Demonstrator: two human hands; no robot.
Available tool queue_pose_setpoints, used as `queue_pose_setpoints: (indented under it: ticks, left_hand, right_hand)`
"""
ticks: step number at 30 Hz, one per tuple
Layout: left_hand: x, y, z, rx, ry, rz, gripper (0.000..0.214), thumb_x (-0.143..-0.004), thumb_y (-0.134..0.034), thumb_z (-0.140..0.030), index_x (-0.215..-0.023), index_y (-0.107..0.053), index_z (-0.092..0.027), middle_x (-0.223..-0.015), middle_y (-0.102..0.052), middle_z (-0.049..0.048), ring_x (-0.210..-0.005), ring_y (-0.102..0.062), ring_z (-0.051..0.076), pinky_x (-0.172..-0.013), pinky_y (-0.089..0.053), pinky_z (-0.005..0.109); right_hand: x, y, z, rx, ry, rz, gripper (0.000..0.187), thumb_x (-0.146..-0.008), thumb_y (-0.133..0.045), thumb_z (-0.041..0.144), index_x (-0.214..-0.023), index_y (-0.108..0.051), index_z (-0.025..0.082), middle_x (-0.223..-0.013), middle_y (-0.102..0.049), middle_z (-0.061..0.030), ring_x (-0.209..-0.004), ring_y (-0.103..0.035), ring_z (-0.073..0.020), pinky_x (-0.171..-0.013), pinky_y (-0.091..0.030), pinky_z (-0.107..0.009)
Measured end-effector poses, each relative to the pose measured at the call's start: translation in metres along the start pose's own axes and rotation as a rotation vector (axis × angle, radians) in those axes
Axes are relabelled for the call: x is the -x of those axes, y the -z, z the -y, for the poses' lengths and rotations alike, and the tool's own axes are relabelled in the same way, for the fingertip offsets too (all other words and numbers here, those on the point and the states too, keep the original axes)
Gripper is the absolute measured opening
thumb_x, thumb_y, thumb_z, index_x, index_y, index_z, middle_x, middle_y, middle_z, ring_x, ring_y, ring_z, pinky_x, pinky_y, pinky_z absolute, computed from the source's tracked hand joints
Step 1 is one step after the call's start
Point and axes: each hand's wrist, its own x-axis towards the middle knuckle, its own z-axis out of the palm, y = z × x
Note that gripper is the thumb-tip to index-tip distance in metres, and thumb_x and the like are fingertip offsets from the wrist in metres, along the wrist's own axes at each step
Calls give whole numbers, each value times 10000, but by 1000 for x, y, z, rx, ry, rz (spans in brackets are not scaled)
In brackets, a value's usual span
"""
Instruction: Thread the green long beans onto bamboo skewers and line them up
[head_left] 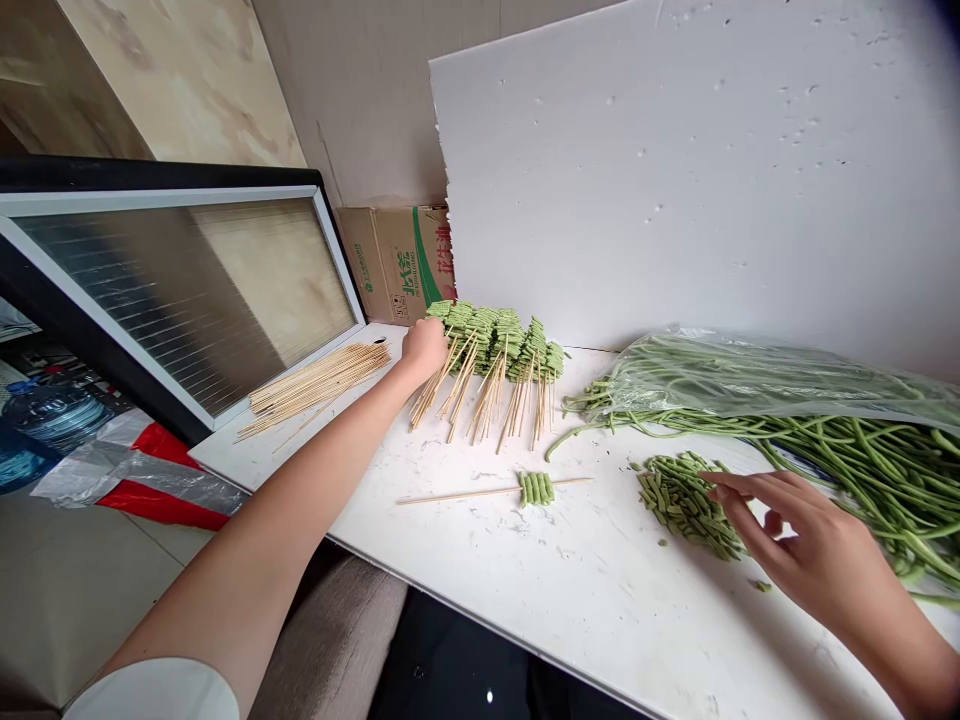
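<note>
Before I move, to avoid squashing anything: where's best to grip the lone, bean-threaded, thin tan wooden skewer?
Probably pinch the skewer on its longer bare left stretch, from the near side: it lies flat, the short green bean pieces right of its middle.

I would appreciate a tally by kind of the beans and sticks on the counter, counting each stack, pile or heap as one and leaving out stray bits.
Stack of bean skewers: 1
Single bean skewer: 1
Pile of bare sticks: 1
Pile of cut beans: 1
Heap of long beans, partly under plastic: 1
Total: 5
</note>
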Motion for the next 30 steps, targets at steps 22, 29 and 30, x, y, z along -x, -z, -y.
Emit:
queue_pose_setpoints:
  ticks: [22,29,30]
  left_hand:
    - [-2,-7,1,-147,8,4,287,-1027,-615,-376,-1109,-783,-158,-1098,-787,192,-1095,-739,354,-924,-561,388]
    - [1,-6,5,-108,3,21,347,-1018,-605,-437,-879,-804,-189,-988,-791,162,-1014,-753,329,-907,-573,389]
    - [1,-7,6,-97,7,26,332,-1007,-627,-440,-877,-805,-192,-998,-793,160,-1021,-754,329,-917,-574,391]
  right_hand:
    - [-1,1,2,3,48,2,321,-1050,-576,454,-1220,-772,264,-977,-745,-64,-638,-631,-187,-578,-533,-330]
    - [1,-2,-2,11,24,4,324,-1043,-582,469,-1211,-779,275,-984,-741,-52,-594,-606,-162,-576,-534,-323]
    - [1,-2,-2,13,21,4,322,-1042,-583,469,-1208,-780,276,-988,-740,-51,-589,-604,-158,-577,-535,-321]
